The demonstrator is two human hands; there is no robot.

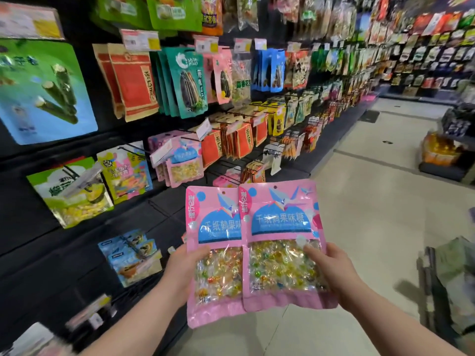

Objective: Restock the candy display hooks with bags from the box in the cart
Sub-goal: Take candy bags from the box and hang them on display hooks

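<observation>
Two pink candy bags, overlapping, upright mid-frame. Left hand fingers grip left bag; right hand fingers grip right bag. Matching bags on display hook at 11 o'clock.

Two bare forearms are seen, no sleeves reaching them. Left hand and right hand: ungloved, fingers unadorned where shown.

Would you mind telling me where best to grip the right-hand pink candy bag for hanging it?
Probably pinch the pink candy bag at its flat top corner, from the right: the right hand holds the bulky candy-filled bottom, far from the hang hole.
</observation>
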